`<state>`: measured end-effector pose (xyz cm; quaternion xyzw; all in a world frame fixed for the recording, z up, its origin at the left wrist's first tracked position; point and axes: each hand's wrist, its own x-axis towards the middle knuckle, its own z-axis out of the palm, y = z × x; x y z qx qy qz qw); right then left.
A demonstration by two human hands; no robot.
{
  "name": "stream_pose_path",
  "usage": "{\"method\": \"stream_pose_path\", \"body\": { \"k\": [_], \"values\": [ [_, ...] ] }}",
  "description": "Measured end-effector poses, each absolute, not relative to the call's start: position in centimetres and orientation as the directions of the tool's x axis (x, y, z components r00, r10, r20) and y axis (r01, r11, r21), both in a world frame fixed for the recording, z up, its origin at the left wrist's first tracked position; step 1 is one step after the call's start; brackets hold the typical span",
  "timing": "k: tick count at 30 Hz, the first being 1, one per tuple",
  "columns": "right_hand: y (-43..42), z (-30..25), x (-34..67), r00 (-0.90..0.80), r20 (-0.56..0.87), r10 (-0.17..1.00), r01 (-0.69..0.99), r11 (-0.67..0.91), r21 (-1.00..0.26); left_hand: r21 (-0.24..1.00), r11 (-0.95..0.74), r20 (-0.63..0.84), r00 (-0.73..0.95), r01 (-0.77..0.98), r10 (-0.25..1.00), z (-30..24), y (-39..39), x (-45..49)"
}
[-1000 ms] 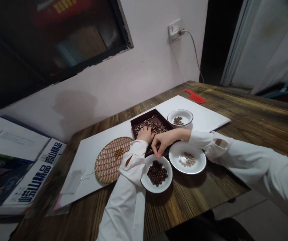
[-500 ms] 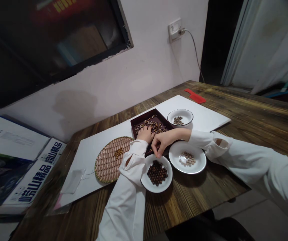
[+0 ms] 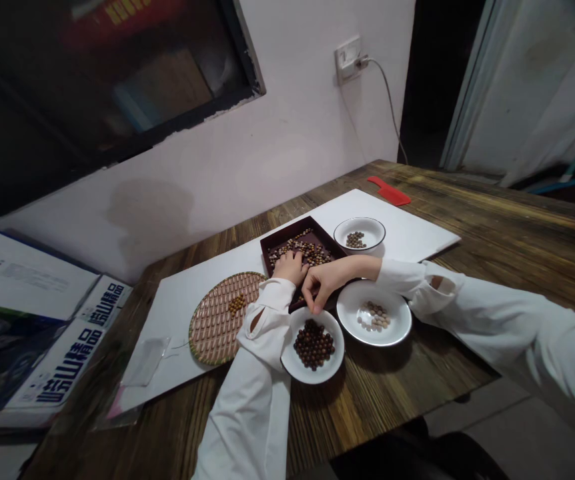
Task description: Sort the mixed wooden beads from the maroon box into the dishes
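Note:
My left hand (image 3: 290, 268) reaches over the near left side of a dark red tray (image 3: 278, 237); its fingers are spread on the mixed beads (image 3: 303, 253) there. Thumb and fingers of my right hand (image 3: 323, 280) are pinched together, pointing down at the far rim of a white bowl (image 3: 292, 357). Whatever sits in that pinch is hidden. Dark brown beads (image 3: 313, 345) lie in this bowl. Under my right wrist is a white dish (image 3: 350, 329) with pale beads (image 3: 375, 316). To the left, a round woven tray (image 3: 212, 327) carries a small group of yellow-brown beads (image 3: 237, 305).
Behind my right wrist stands another white bowl (image 3: 375, 231) with greenish-brown beads (image 3: 355, 240). A white board (image 3: 417, 230) lies under the tray. Further back is a red scraper-like piece (image 3: 392, 193). Printed boxes (image 3: 67, 360) and a clear plastic bag (image 3: 145, 360) are at left.

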<state>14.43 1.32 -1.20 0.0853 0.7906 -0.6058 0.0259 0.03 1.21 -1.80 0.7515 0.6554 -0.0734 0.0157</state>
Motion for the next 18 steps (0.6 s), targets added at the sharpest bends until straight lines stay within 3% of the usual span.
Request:
{"method": "stream_pose_path", "body": {
  "k": [18],
  "values": [
    [1.38,-1.27,14.43,-0.987,-0.129,0.098,0.152,0.276,-0.949,-0.071,-0.142,-0.137,0.131,0.987,0.982,-1.76,1.25,0.0]
  ]
}}
